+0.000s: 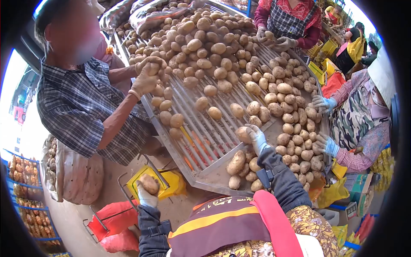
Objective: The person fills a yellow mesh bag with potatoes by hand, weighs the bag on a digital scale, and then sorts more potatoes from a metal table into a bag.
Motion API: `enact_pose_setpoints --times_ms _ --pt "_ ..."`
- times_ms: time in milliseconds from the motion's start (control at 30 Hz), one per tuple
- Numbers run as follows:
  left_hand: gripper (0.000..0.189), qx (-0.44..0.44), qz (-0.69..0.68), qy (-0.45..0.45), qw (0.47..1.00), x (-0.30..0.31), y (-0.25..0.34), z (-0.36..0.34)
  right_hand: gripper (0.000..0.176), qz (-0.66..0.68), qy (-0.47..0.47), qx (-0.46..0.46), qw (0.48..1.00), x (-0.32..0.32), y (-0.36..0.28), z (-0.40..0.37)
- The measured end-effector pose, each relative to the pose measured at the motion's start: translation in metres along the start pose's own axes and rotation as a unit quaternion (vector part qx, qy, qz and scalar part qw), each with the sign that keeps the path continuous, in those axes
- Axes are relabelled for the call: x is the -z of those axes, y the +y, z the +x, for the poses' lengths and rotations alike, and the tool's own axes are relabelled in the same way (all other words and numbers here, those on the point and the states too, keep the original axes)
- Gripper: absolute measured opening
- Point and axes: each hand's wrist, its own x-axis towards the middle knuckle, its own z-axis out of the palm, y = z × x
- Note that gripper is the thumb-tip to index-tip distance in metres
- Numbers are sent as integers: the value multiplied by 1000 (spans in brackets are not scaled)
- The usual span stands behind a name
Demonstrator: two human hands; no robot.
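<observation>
My left hand, in a pale glove, is closed round a large potato beside the yellow bag at the table's lower left. My right hand, in a similar glove, holds another potato over the lower edge of the slatted metal rack. Just below that hand, several large potatoes lie in the table's front corner. A big heap of potatoes covers the far part of the rack, and more potatoes crowd the right side.
A co-worker in a checked shirt stands at the left, another in a checked apron at the far side, and a third with blue gloves at the right. A yellow bag and a red bag hang from metal frames.
</observation>
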Motion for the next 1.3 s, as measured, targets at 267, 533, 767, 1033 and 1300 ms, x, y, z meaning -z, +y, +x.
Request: enact_pose_setpoints --times_ms 267,533,767,1033,1300 --pt "78 -330 497 -268 756 -140 -32 -58 60 111 -108 -96 983 -47 -16 -53" --pt "68 24 436 -397 807 -260 -104 -72 59 -163 -94 -179 966 -47 -92 -105" --pt "63 312 279 -271 867 -280 -146 -101 62 18 -121 7 992 -38 -64 -117" --pt "42 -220 587 -351 695 -273 -144 -71 35 128 98 -2 987 -49 -43 -104" --pt "76 -346 526 -459 627 -270 -157 -83 26 315 41 -62 946 -54 -11 -91"
